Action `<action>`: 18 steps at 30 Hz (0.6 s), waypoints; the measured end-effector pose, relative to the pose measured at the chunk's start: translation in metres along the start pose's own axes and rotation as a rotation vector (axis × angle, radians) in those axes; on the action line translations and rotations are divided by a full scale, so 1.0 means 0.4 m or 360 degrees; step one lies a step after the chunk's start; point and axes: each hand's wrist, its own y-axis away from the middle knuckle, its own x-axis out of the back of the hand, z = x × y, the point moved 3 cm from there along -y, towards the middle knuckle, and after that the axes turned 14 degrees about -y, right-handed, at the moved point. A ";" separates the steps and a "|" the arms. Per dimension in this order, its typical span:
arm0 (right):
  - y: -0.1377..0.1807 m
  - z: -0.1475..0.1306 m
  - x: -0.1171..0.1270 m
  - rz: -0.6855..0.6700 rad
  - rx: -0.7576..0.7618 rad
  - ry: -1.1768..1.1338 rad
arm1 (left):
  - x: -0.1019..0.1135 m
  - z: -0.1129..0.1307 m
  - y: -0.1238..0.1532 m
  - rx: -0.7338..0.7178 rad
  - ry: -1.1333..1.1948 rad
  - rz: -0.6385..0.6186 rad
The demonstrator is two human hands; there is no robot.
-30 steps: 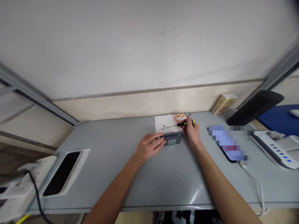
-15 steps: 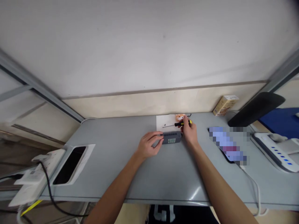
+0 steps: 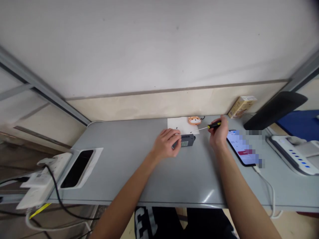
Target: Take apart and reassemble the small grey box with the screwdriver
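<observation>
We look down from head height at a grey bench (image 3: 154,179) set against a pale wall. Two bare forearms reach in from the bottom edge.

The left hand (image 3: 166,144) lies near the middle of the bench, toward the back. Its grip is closed around the left end of a small dark grey box (image 3: 187,140). The fingers wrap over the top and the thumb sits at the front face. The box rests on the bench, lying lengthwise from left to right, and its right end is uncovered.

The right hand (image 3: 218,134) is just to the right of the box and does not touch it. Its grip is closed on a screwdriver (image 3: 213,125) with a black and yellow handle, pinched between thumb and fingertips. The thin metal shaft slopes left and down toward the box's far right corner. We cannot tell whether the tip touches it.

Behind the box lies a white sheet of paper (image 3: 179,123) with a few tiny dark specks on it. A small orange figure (image 3: 194,120) sits at its back right corner.

To the right of the right hand a phone (image 3: 239,149) lies face up with its screen lit and a cable at its near end. Behind it, a tan carton (image 3: 241,106) leans at the wall. Further right is a white power strip (image 3: 290,154) with blue lights. At the far left, the bench has a rectangular opening (image 3: 77,168).
</observation>
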 end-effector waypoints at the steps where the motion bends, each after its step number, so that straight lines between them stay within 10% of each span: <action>1: -0.003 -0.004 0.002 0.0013 -0.0039 -0.0043 | -0.014 0.013 -0.010 -0.0063 0.0005 -0.0030; 18: 0.001 0.024 0.006 0.0025 -0.0249 0.0056 | -0.078 0.061 0.006 0.0067 -0.0001 0.0015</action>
